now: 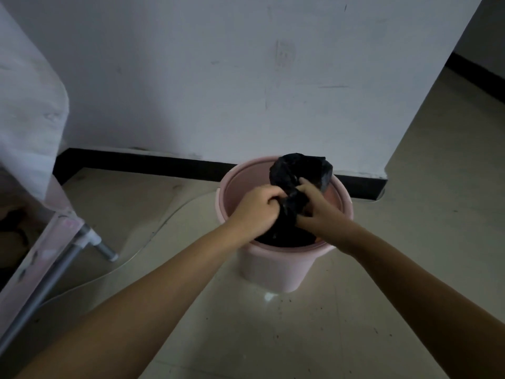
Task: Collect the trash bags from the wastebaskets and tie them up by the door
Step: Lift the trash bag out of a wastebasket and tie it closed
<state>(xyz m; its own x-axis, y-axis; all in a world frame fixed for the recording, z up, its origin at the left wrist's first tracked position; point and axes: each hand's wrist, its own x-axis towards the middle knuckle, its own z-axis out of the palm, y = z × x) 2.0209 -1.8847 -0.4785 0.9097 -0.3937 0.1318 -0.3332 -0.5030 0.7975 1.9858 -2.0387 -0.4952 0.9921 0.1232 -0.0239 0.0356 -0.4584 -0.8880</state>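
A pink round wastebasket [276, 269] stands on the tiled floor against the white wall. A black trash bag [297, 170] sits inside it, its top bunched up above the rim. My left hand [257, 207] grips the gathered neck of the bag from the left, fingers curled round it. From the right, my right hand [317, 206] pinches the same neck just beside the left hand. The bag's lower part lies dark inside the basket, partly hidden by my hands.
A pink bed frame with a grey metal leg [101, 246] and a hanging white sheet [30, 110] fills the left side. A thin cable [153, 231] runs over the floor. A black skirting board [142, 162] lines the wall. Open floor extends right past the wall corner [388, 170].
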